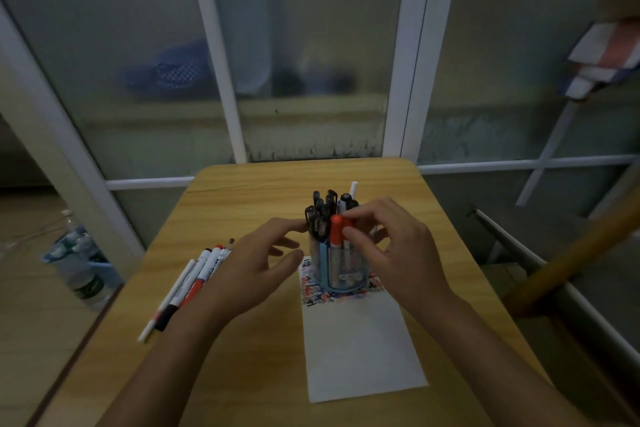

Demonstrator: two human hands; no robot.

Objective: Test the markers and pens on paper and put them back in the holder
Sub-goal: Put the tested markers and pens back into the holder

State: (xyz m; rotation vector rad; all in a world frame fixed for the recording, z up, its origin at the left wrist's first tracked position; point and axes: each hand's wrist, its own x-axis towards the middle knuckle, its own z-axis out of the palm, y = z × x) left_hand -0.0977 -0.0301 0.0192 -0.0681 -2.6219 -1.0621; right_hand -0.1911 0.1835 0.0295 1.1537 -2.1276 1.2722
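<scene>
Holder (341, 267) at frame centre: right hand (391, 250) pinches a red marker (335, 234) standing in it; left hand (256, 260) hovers beside, fingers relaxed. Likely picking one; next, lift it straight up.

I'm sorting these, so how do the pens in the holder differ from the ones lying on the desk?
The pens in the holder stand upright, packed together; the loose pens lie flat, side by side, beside the left hand. The holder rests on the paper; the loose ones on bare desk. Both groups include red-capped markers.
</scene>
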